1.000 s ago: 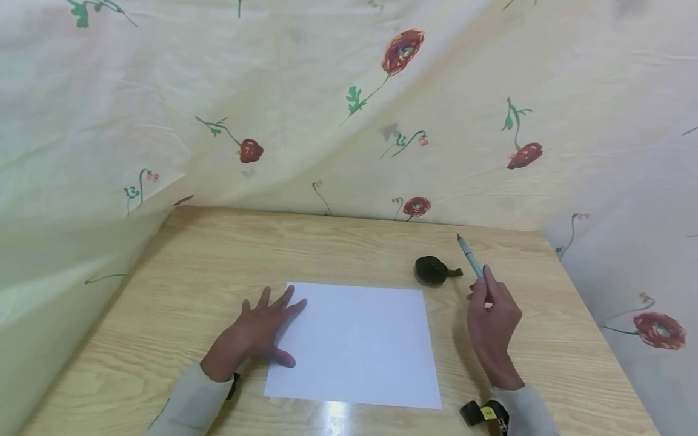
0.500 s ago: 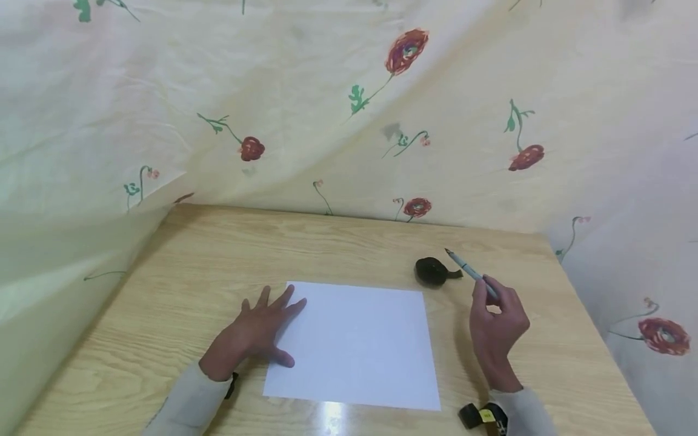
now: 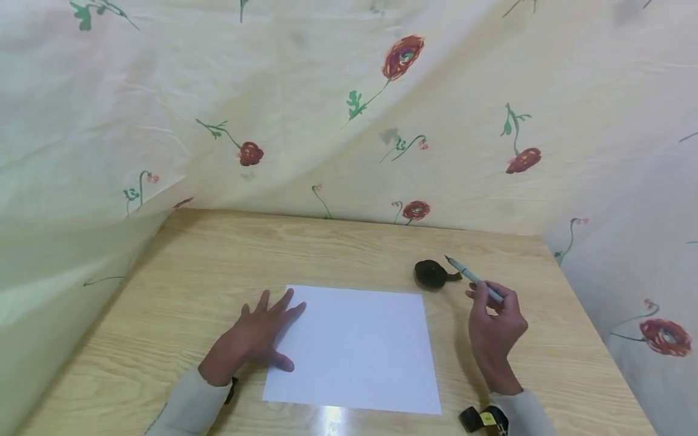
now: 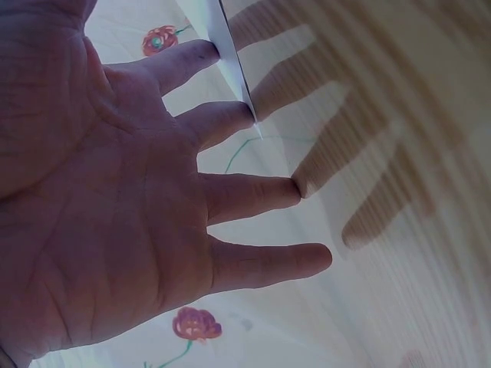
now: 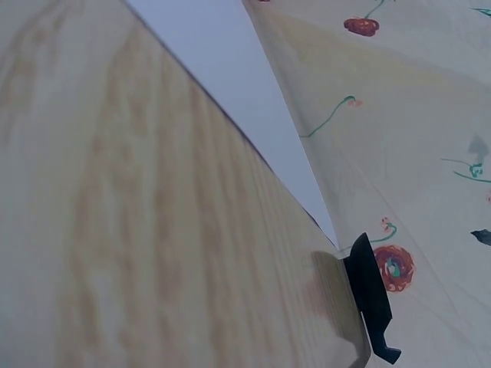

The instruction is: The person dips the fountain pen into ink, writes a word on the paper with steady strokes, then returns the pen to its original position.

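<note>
A white sheet of paper (image 3: 357,351) lies on the wooden table, blank on its visible side. My left hand (image 3: 259,333) rests spread at the paper's left edge, with fingertips and thumb over that margin; in the left wrist view the left hand (image 4: 146,199) shows its palm and straight, parted fingers. To the right of the sheet, my right hand (image 3: 497,318) pinches a slim grey-blue pen (image 3: 470,276) between thumb and fingers. The pen's dark tip points up and left, beside a black rounded object with a short tail (image 3: 432,274). The right wrist view does not show the right hand.
The light wooden table (image 3: 240,242) ends at the back against a cream cloth (image 3: 305,91) printed with red flowers, which also hangs along the left and right sides. A black wrist strap with a small block (image 3: 480,418) sits at the right cuff.
The pen in my right hand has tilted over, its tip swinging left and down toward the black object. My left hand and the paper have stayed in place.
</note>
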Motion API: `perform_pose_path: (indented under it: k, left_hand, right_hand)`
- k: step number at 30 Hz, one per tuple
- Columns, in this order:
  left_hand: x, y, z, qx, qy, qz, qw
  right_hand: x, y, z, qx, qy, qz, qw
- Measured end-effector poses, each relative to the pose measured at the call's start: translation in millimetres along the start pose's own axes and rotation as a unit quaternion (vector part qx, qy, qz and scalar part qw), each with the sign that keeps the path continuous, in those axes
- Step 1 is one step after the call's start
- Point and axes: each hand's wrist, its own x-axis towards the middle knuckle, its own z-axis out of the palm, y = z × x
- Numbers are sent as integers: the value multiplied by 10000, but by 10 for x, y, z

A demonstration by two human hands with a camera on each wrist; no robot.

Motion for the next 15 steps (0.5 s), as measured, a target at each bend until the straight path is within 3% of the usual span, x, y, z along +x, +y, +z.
perform_pose_path:
  k: [7, 15]
  left_hand:
    - [-3, -15, 48, -80, -35, -18, 10000]
    - [1, -28, 44, -43, 15, -3, 10000]
  right_hand:
    - [-32, -14, -4, -123, 217, -658, 9975]
    - [-48, 54, -8, -401, -132, -393, 9983]
